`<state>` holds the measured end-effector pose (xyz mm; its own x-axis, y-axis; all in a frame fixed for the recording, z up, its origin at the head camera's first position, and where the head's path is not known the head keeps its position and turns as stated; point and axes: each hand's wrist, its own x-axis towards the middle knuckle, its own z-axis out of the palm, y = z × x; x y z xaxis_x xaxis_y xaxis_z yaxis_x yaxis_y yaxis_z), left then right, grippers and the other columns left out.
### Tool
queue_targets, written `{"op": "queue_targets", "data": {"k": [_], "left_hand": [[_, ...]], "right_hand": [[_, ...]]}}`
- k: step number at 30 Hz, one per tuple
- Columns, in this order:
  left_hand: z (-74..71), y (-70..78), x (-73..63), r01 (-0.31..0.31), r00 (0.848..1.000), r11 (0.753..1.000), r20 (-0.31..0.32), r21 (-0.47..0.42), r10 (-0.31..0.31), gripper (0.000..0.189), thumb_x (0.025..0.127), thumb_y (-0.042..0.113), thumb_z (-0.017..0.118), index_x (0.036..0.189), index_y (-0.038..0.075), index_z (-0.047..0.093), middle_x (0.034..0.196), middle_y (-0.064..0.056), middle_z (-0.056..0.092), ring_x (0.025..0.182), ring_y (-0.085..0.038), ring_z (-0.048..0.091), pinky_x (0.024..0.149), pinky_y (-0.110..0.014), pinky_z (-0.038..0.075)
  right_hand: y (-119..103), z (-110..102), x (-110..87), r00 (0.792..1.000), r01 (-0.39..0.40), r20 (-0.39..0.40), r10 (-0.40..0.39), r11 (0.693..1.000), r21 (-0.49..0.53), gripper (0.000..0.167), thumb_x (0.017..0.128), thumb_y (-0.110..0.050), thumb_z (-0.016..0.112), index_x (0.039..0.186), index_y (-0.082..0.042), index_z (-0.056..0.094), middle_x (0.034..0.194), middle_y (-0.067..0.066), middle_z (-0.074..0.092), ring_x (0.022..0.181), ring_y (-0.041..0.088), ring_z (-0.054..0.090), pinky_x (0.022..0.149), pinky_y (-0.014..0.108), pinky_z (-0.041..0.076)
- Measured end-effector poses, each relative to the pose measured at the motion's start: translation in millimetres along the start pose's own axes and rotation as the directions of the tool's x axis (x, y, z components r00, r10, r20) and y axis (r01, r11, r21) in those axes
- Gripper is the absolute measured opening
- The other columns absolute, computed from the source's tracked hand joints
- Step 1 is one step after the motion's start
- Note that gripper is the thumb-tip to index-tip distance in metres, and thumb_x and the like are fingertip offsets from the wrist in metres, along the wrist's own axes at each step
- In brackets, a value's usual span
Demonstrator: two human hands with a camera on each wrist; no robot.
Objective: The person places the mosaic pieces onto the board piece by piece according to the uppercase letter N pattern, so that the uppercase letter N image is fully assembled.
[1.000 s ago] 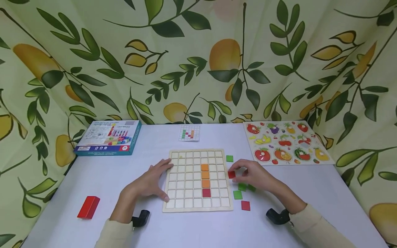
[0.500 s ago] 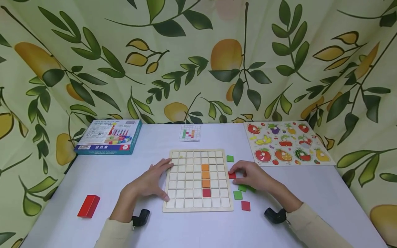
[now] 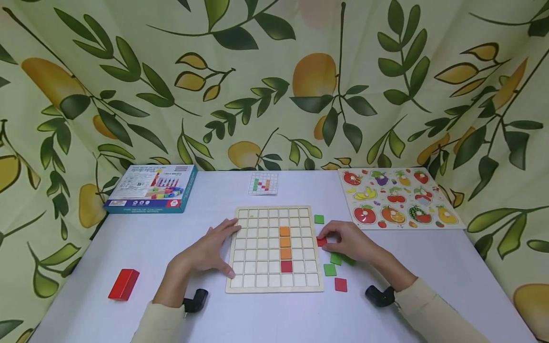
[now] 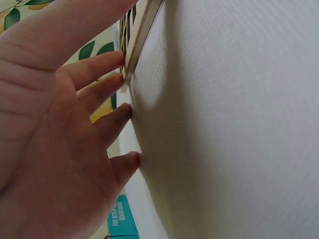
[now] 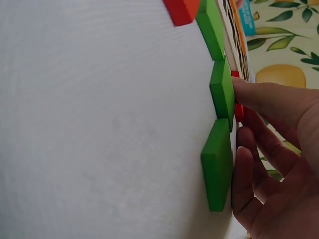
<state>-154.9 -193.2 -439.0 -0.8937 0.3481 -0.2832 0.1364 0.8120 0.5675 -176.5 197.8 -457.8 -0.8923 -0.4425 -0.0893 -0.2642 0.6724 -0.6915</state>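
Note:
A wooden grid board (image 3: 257, 255) lies mid-table, with several orange tiles (image 3: 285, 242) in one column and a red tile (image 3: 286, 266) below them. My left hand (image 3: 203, 250) spans the board's left edge, thumb and fingers spread, fingertips touching the rim. By the right edge, my right hand (image 3: 349, 242) pinches a red square tile (image 3: 321, 242) between thumb and fingers; in the right wrist view this tile (image 5: 239, 112) is partly hidden behind the thumb. Green tiles (image 3: 330, 269) lie close below that hand, with another red tile (image 3: 340, 285) nearer the front.
A green tile (image 3: 319, 219) lies beside the board's upper right. Behind the board is a small pattern card (image 3: 263, 184). A boxed set (image 3: 150, 189) stands back left, a fruit puzzle board (image 3: 399, 197) back right. One red block (image 3: 124, 284) sits at the left.
The view shifts slightly. Both hands stay almost in place: the left on the board's edge, the right still at the red tile by the board's right side.

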Motion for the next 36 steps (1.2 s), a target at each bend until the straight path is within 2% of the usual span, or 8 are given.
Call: {"op": "queue_targets", "data": {"k": [5, 11, 16, 21, 28, 36], "left_hand": [[-0.2, 0.5, 0.4, 0.004, 1.0, 1.0, 0.0, -0.003, -0.004, 0.118, 0.055, 0.032, 0.101, 0.156, 0.013, 0.042, 0.172, -0.006, 0.025, 0.162, -0.035, 0.013, 0.13, -0.061, 0.01], [-1.1, 1.1, 0.7, -0.001, 1.0, 1.0, 0.004, -0.001, 0.001, 0.117, 0.055, 0.033, 0.101, 0.155, 0.012, 0.043, 0.172, -0.006, 0.025, 0.162, -0.035, 0.013, 0.131, -0.06, 0.009], [-1.2, 0.5, 1.2, -0.006, 1.0, 1.0, 0.004, 0.007, 0.006, 0.118, 0.055, 0.034, 0.101, 0.155, 0.011, 0.042, 0.172, -0.007, 0.025, 0.162, -0.035, 0.014, 0.131, -0.06, 0.009], [-0.6, -0.7, 1.0, -0.007, 1.0, 1.0, 0.006, -0.004, 0.007, 0.119, 0.055, 0.033, 0.101, 0.156, 0.012, 0.042, 0.172, -0.007, 0.025, 0.162, -0.035, 0.013, 0.131, -0.06, 0.009], [0.3, -1.2, 0.8, -0.007, 1.0, 1.0, 0.008, -0.009, 0.007, 0.119, 0.054, 0.034, 0.101, 0.156, 0.011, 0.042, 0.172, -0.006, 0.025, 0.162, -0.034, 0.013, 0.131, -0.06, 0.009], [-0.1, -1.8, 1.7, -0.002, 1.0, 1.0, 0.004, 0.009, 0.002, 0.119, 0.054, 0.035, 0.101, 0.156, 0.013, 0.042, 0.172, -0.005, 0.025, 0.162, -0.034, 0.013, 0.131, -0.06, 0.009]], "right_hand": [[-1.3, -4.4, 2.0, 1.0, 0.0, -0.005, 0.0, 1.0, 0.004, 0.021, 0.085, -0.014, 0.082, 0.104, -0.02, 0.075, 0.104, -0.003, 0.072, 0.091, 0.013, 0.059, 0.072, 0.018, 0.056], [-7.8, -9.7, 5.6, 0.998, 0.025, -0.049, -0.025, 1.0, -0.003, 0.021, 0.084, -0.01, 0.083, 0.102, -0.019, 0.076, 0.102, -0.005, 0.073, 0.092, 0.011, 0.063, 0.078, 0.017, 0.058], [-19.1, -7.2, 10.6, 0.997, 0.053, -0.062, -0.05, 0.997, 0.052, 0.019, 0.083, -0.008, 0.083, 0.1, -0.016, 0.081, 0.103, -0.003, 0.072, 0.092, 0.012, 0.064, 0.078, 0.016, 0.058], [-31.2, 2.5, 14.5, 0.997, 0.075, -0.044, -0.07, 0.991, 0.11, 0.018, 0.082, -0.008, 0.084, 0.099, -0.013, 0.082, 0.107, 0.002, 0.072, 0.099, 0.016, 0.065, 0.079, 0.015, 0.059], [-46.0, 21.0, 20.5, 0.995, 0.095, -0.031, -0.091, 0.983, 0.159, 0.018, 0.083, -0.008, 0.083, 0.101, -0.012, 0.082, 0.113, 0.003, 0.071, 0.112, 0.022, 0.063, 0.084, 0.02, 0.061], [-62.5, 39.7, 25.6, 0.991, 0.128, 0.013, -0.135, 0.963, 0.237, 0.019, 0.085, -0.005, 0.079, 0.102, -0.012, 0.082, 0.112, 0.001, 0.071, 0.109, 0.02, 0.064, 0.079, 0.016, 0.06]]}}
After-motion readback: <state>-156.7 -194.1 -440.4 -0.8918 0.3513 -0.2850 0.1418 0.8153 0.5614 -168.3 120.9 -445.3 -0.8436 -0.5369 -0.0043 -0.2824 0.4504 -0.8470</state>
